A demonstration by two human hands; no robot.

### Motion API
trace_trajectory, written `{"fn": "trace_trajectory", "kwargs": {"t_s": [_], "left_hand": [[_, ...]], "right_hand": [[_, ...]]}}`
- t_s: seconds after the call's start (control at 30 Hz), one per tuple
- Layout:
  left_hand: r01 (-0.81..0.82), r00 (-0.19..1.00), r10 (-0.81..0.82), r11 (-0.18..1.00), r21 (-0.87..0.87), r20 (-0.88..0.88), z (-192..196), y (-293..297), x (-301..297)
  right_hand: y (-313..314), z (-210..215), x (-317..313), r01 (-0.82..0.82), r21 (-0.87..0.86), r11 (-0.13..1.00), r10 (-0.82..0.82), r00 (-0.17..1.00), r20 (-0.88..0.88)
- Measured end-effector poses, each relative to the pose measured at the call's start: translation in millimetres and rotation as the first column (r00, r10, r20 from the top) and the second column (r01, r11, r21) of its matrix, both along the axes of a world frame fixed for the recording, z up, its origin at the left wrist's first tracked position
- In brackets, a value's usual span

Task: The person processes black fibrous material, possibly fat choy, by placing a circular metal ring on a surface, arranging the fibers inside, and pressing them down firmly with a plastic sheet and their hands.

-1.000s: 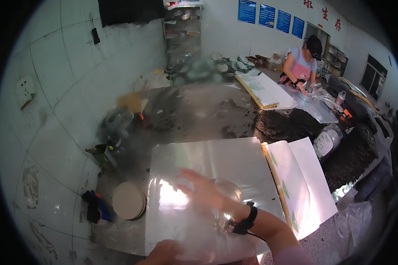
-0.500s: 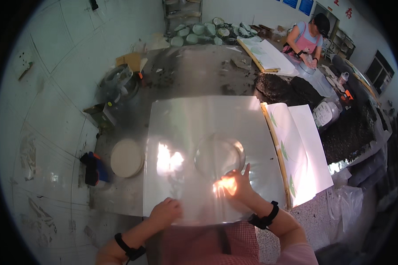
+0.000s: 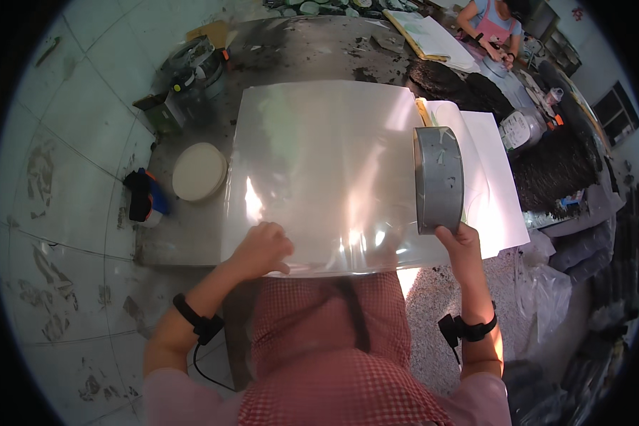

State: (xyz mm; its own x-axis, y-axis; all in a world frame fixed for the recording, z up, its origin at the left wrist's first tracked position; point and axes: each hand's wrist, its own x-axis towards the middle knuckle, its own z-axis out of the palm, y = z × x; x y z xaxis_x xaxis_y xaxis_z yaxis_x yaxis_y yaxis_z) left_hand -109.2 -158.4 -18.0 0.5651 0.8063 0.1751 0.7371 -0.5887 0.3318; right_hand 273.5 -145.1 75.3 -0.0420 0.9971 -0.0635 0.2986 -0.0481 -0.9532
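My right hand (image 3: 463,245) grips a round grey metal tin (image 3: 440,181) by its near end, with the thumb on the rim. The tin is tipped on its side, its curved wall facing up with pale patches on it. It hangs above the right edge of a stack of clear plastic sheets (image 3: 312,142); its inside is hidden. On the near left part of those sheets rests my left hand (image 3: 264,248), fingers bent and the thumb apart from them, nothing visible between them.
A cream round disc (image 3: 200,172) and a blue-black object (image 3: 146,199) lie left of the sheets. Behind stand clear containers (image 3: 192,67). To the right are white papers (image 3: 490,170), dark stacked sheets (image 3: 561,160) and a clear jar (image 3: 522,130). A co-worker (image 3: 493,32) works far right.
My right hand has lifted the round tin from the middle of the sheets, moved it right and tipped it on its side. My left hand stays near the front edge; the view has tilted downward.
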Motion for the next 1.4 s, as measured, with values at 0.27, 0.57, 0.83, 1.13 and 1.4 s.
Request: {"fn": "trace_trajectory", "kwargs": {"t_s": [0.27,0.57,0.83,1.13,1.4], "left_hand": [[0.051,0.999,-0.051,0.998,-0.029,-0.002,-12,2,-3],[0.045,0.996,-0.024,0.97,-0.237,0.089,-13,8,-3],[-0.084,0.996,0.074,0.887,-0.453,-0.039,8,51,10],[-0.027,0.995,-0.018,0.905,0.425,0.102,159,71,41],[0.138,0.989,-0.097,0.891,0.433,-0.116,104,-2,18]], "right_hand": [[-10,-12,0,-0.028,-0.066,0.997,0.015,0.981,-0.193],[-26,-2,0,-0.052,-0.008,0.999,0.051,0.992,-0.115],[-50,-26,-19,-0.384,-0.019,0.923,0.356,0.871,-0.338],[-36,-36,-88,-0.808,0.151,0.569,0.656,0.557,0.51],[10,-120,-146,-0.473,0.489,0.733,0.029,0.739,0.673]]}}
